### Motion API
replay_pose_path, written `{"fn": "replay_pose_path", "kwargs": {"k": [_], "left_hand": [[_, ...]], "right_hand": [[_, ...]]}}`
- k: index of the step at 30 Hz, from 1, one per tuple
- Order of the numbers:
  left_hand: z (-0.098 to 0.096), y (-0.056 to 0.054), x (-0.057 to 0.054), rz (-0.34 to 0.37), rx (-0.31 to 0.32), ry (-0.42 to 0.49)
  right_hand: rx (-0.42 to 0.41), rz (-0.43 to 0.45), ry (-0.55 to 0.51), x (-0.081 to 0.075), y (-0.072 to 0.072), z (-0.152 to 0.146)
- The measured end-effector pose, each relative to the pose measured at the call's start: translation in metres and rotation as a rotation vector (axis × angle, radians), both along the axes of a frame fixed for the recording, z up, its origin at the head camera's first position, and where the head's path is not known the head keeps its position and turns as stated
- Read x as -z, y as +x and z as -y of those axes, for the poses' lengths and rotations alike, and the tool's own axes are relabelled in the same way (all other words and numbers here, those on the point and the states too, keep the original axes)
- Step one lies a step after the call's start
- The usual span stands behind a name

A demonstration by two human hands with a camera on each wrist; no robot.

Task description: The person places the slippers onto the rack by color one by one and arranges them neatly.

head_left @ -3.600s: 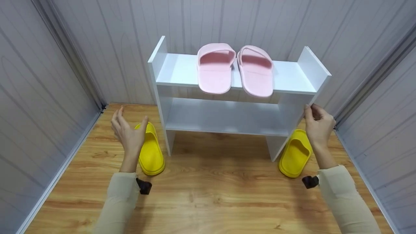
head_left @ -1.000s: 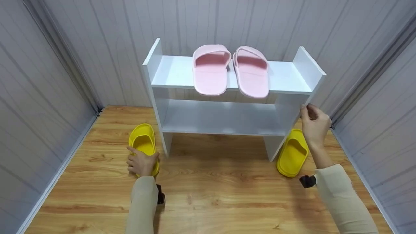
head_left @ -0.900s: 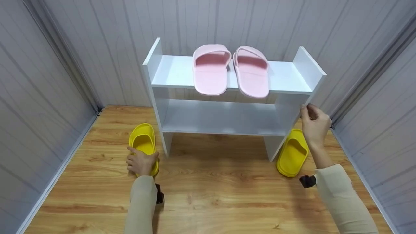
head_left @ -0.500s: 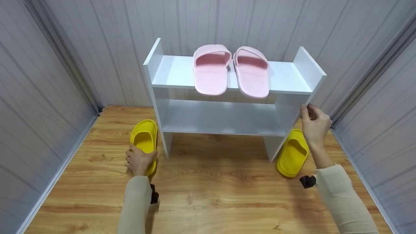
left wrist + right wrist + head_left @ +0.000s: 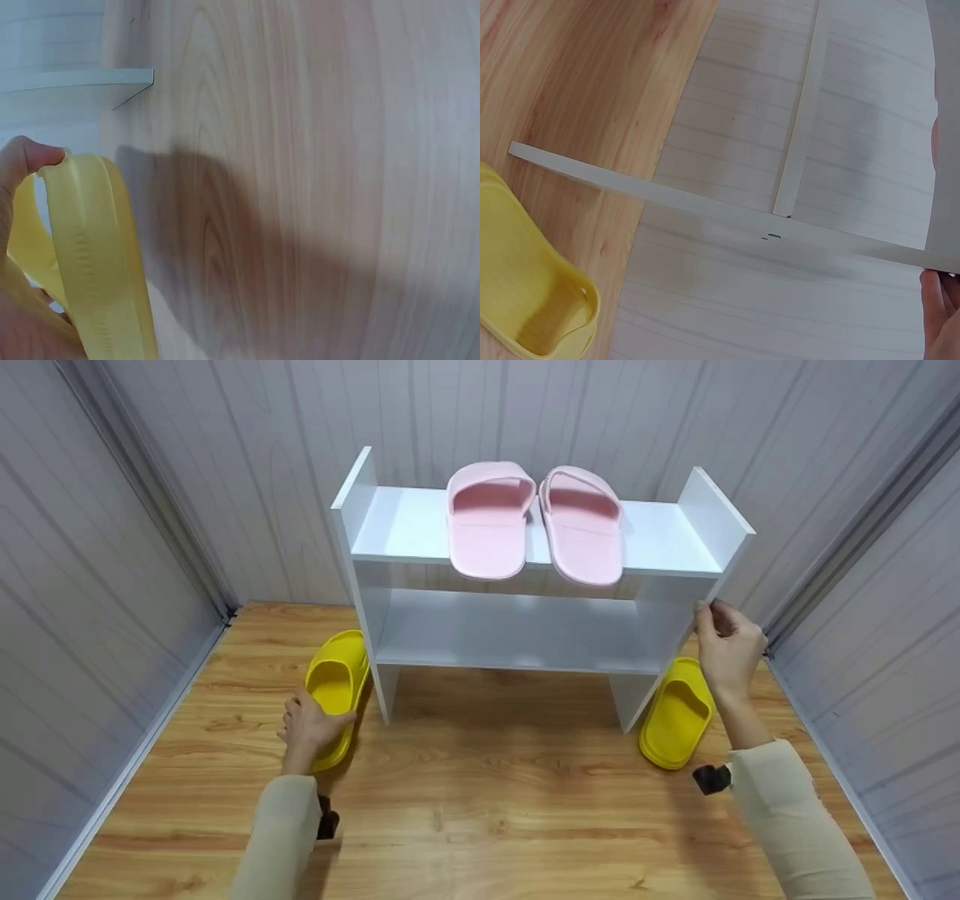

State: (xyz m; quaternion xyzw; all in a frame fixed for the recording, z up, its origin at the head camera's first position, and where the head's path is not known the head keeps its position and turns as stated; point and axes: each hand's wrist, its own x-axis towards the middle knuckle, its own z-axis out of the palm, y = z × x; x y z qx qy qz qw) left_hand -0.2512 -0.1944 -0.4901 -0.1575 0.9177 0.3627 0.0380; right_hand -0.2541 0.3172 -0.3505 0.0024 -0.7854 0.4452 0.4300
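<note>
My left hand (image 5: 309, 727) grips the left yellow slipper (image 5: 334, 690) across its heel half, thumb along the right side and fingers along the left. The slipper's toe overlaps the left side panel of the white shelf rack (image 5: 517, 630) in the head view. In the left wrist view the slipper's side wall (image 5: 94, 247) stands over the floor, its shadow spread to the right. With thumb and fingers, my right hand (image 5: 727, 649) pinches the front edge of the rack's right panel (image 5: 705, 206). Another yellow slipper (image 5: 677, 720) lies on the floor just below that hand.
Two pink slippers, a left one (image 5: 489, 540) and a right one (image 5: 585, 536), sit side by side on the rack's top shelf (image 5: 409, 529), heels over its front edge. Grey panelled walls (image 5: 285, 472) enclose the wood floor (image 5: 480, 810) behind and at both sides.
My left hand came down onto the left yellow slipper and gripped it. The slipper has shifted forward and right, its toe now against the panel's outline. My right hand stays at the rack's edge.
</note>
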Motion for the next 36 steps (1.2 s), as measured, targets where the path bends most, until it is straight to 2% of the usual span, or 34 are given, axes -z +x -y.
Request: {"fn": "replay_pose_path", "kwargs": {"k": [6, 15, 24, 27, 31, 36], "left_hand": [[0.015, 0.007, -0.013, 0.050, 0.105, -0.020], [0.042, 0.018, -0.035, 0.117, 0.322, -0.065], [0.062, 0.030, -0.058, 0.192, 0.493, 0.021], [0.066, 0.035, -0.066, 0.248, 0.512, 0.041], [0.070, 0.042, -0.075, 0.354, 0.497, 0.085], [0.074, 0.050, -0.084, 0.398, 0.496, 0.079]], "right_hand": [[-0.002, -0.010, 0.010, 0.000, 0.001, 0.000], [0.007, -0.001, 0.009, 0.000, 0.000, 0.000], [-0.007, -0.017, 0.018, -0.002, 0.003, 0.001], [-0.006, -0.020, 0.021, -0.002, 0.003, 0.001], [0.006, -0.013, 0.018, -0.002, 0.002, 0.001], [0.013, -0.003, 0.018, -0.001, 0.001, 0.000]]}}
